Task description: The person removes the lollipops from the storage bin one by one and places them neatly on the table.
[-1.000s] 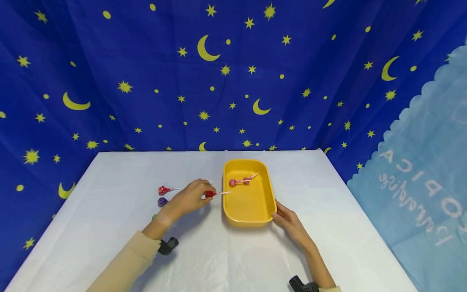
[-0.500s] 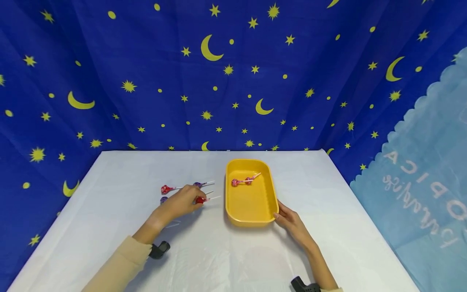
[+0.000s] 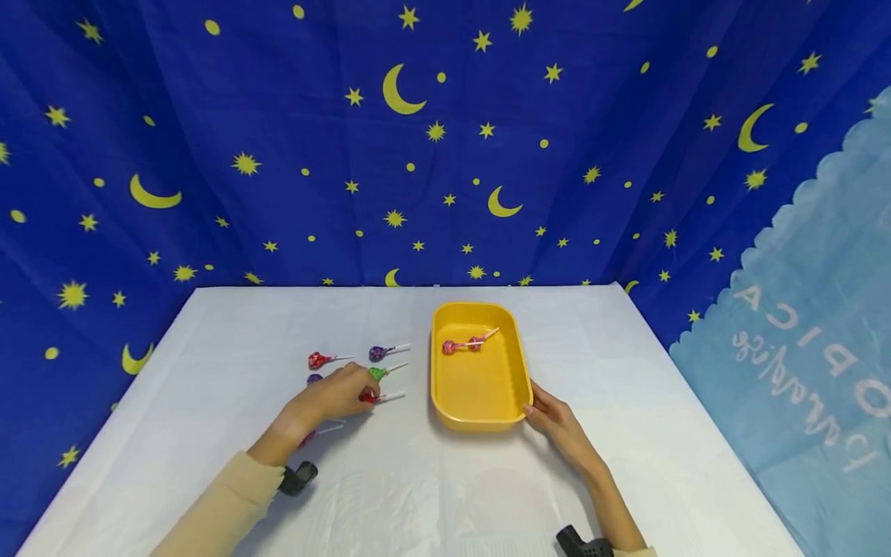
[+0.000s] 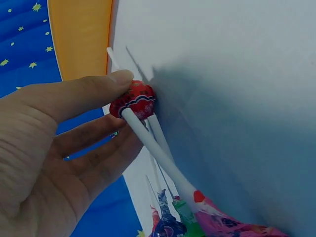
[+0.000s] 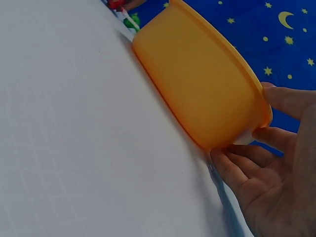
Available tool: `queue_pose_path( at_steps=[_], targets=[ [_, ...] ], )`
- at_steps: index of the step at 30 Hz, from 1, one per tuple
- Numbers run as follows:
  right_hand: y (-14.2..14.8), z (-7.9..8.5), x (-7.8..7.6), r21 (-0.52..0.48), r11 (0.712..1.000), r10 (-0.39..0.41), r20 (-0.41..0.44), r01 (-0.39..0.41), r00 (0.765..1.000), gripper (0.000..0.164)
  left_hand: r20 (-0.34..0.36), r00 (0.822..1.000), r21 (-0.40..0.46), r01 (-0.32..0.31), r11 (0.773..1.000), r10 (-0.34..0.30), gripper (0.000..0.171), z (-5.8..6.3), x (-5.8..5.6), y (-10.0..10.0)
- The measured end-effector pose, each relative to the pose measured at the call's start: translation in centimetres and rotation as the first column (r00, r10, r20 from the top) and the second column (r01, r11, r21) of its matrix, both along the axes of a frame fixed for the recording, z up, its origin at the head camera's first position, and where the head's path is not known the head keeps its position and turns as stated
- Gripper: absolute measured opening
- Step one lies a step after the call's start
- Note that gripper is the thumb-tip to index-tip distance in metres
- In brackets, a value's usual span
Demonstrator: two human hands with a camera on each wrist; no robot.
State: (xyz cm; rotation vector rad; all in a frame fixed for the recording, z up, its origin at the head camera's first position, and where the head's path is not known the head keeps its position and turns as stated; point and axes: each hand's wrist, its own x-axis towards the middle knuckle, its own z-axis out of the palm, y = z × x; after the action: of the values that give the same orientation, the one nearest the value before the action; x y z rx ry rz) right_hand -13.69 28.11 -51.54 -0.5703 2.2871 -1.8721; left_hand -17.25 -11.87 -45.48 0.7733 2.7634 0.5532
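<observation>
My left hand (image 3: 341,392) pinches a red-wrapped lollipop (image 4: 140,98) by its candy head, low over the table; its white stick points toward the yellow tray. A green lollipop (image 3: 377,373) and a purple lollipop (image 3: 377,353) lie just beyond my fingers. Partly hidden by the hand and wrist are another purple lollipop (image 3: 315,379) and a pinkish-red lollipop (image 3: 306,439). With thumb at the rim and fingers against the outside, my right hand (image 3: 557,425) holds the near right corner of the yellow tray (image 3: 480,394). Two pink lollipops (image 3: 448,348) lie inside it.
One more red lollipop (image 3: 317,360) lies at the far left of the group, its stick pointing right. A white cover lies over the table (image 3: 431,487). A blue star-and-moon curtain (image 3: 445,155) stands behind the far edge.
My left hand has moved left and nearer, away from the tray's side, with the red lollipop. The green and purple lollipops have come into view. My right hand stays at the tray's corner.
</observation>
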Motion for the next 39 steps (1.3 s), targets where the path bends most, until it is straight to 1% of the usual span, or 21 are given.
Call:
queue_pose_path(
  at_steps=[4, 7, 11, 14, 22, 27, 29, 32, 34, 36, 39],
  targets=[
    [0.0, 0.0, -0.1, -0.006, 1.0, 0.001, 0.007, -0.001, 1.0, 0.058, 0.009, 1.0, -0.008, -0.007, 1.0, 0.007, 0.014, 0.2, 0.0, 0.1],
    [0.0, 0.0, -0.1, -0.004, 1.0, 0.0, 0.002, 0.0, 1.0, 0.058, 0.018, 1.0, -0.018, -0.024, 1.0, 0.025, 0.014, 0.3, 0.0, 0.1],
    [0.0, 0.1, 0.0, -0.003, 1.0, -0.002, -0.004, 0.002, 1.0, 0.058, 0.003, 0.999, -0.045, -0.037, 0.998, 0.037, 0.014, 0.3, 0.0, -0.1],
    [0.0, 0.2, 0.0, 0.0, 1.0, -0.001, -0.009, 0.001, 1.0, 0.058, -0.018, 1.0, -0.052, -0.02, 0.998, 0.019, 0.014, 0.3, -0.1, -0.1],
    [0.0, 0.1, 0.0, 0.014, 1.0, -0.013, 0.005, 0.013, 1.0, 0.059, -0.083, 0.996, -0.03, 0.035, 0.999, -0.037, 0.011, 0.7, -0.4, -0.2],
    [0.0, 0.1, 0.0, 0.011, 1.0, -0.014, 0.0, 0.014, 1.0, 0.059, -0.066, 0.997, -0.018, 0.036, 0.999, -0.037, 0.014, 1.1, -0.5, -0.1],
    [0.0, 0.1, -0.1, 0.006, 1.0, -0.014, -0.003, 0.014, 1.0, 0.059, -0.049, 0.998, -0.015, 0.029, 0.999, -0.03, 0.016, 1.3, -0.5, 0.0],
    [0.0, 0.1, -0.1, 0.005, 1.0, -0.013, -0.003, 0.013, 1.0, 0.059, -0.045, 0.998, -0.024, 0.034, 0.999, -0.035, 0.019, 1.7, -0.7, 0.3],
    [0.0, 0.0, -0.1, 0.004, 1.0, -0.011, 0.002, 0.011, 1.0, 0.059, -0.033, 0.999, -0.024, 0.022, 0.999, -0.023, 0.021, 2.0, -0.8, 0.6],
    [0.0, 0.0, -0.1, 0.004, 1.0, -0.01, 0.003, 0.01, 1.0, 0.059, -0.035, 0.999, -0.012, 0.026, 1.0, -0.026, 0.022, 2.3, -1.0, 0.9],
    [0.0, -0.1, -0.1, -0.002, 1.0, -0.011, 0.006, 0.011, 1.0, 0.059, -0.029, 1.0, 0.025, 0.009, 1.0, -0.008, 0.025, 2.9, -1.3, 1.7]
  ],
)
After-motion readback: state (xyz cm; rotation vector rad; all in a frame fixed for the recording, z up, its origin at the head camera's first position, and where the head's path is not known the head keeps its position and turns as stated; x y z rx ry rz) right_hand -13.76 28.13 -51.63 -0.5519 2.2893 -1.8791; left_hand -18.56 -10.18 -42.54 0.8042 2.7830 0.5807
